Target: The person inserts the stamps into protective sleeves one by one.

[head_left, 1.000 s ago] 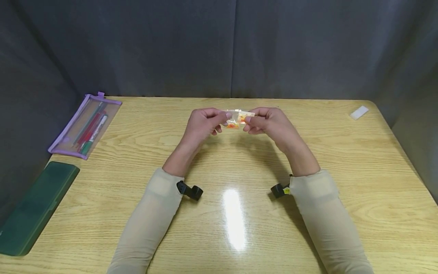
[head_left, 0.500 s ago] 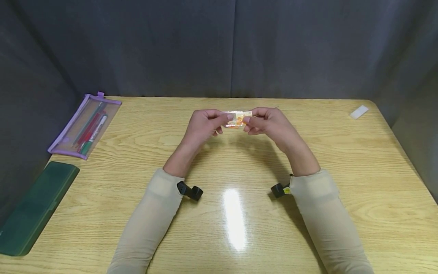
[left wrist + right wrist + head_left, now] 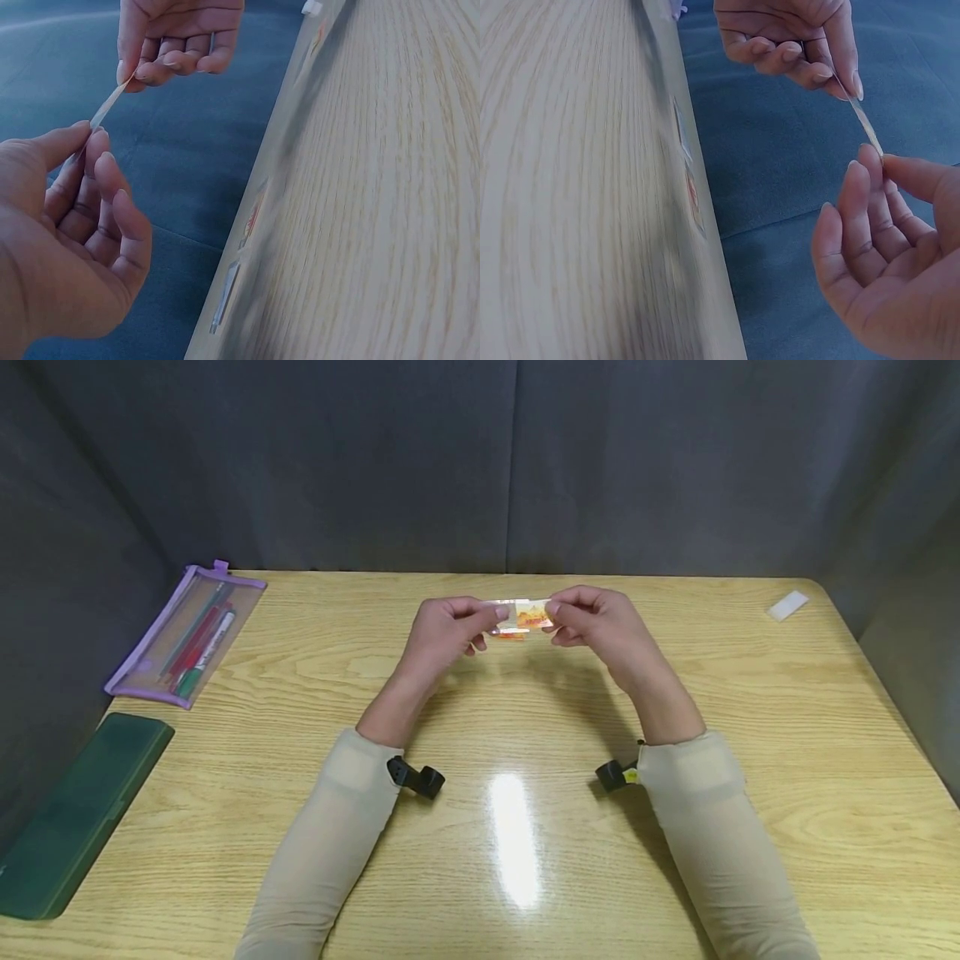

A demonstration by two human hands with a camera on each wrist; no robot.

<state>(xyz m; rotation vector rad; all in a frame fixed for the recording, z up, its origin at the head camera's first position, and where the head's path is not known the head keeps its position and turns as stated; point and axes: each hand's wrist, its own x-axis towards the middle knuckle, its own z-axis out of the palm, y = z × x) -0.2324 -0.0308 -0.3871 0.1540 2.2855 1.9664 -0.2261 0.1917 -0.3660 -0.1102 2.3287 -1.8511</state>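
Both hands hold one small thin wrapper (image 3: 533, 614) above the far middle of the table. Its left part is clear and shiny; its right part carries yellow and orange print. My left hand (image 3: 450, 631) pinches the clear end between thumb and fingertips. The printed end is pinched by my right hand (image 3: 600, 622). Seen edge-on in the left wrist view, the wrapper (image 3: 111, 103) is a flat strip stretched between the two hands. An orange-printed piece (image 3: 510, 637) shows just below it in the head view.
At the left lie a purple-edged mesh pouch (image 3: 187, 635) with pens and a dark green case (image 3: 82, 814). A white flat block (image 3: 787, 606) lies at the far right. Small shiny pieces (image 3: 225, 296) show along the table edge in the left wrist view. Dark cloth (image 3: 510, 460) hangs behind.
My right hand has moved slightly right and up, and more of the wrapper's yellow and orange print shows between the hands. My left hand stays in place.
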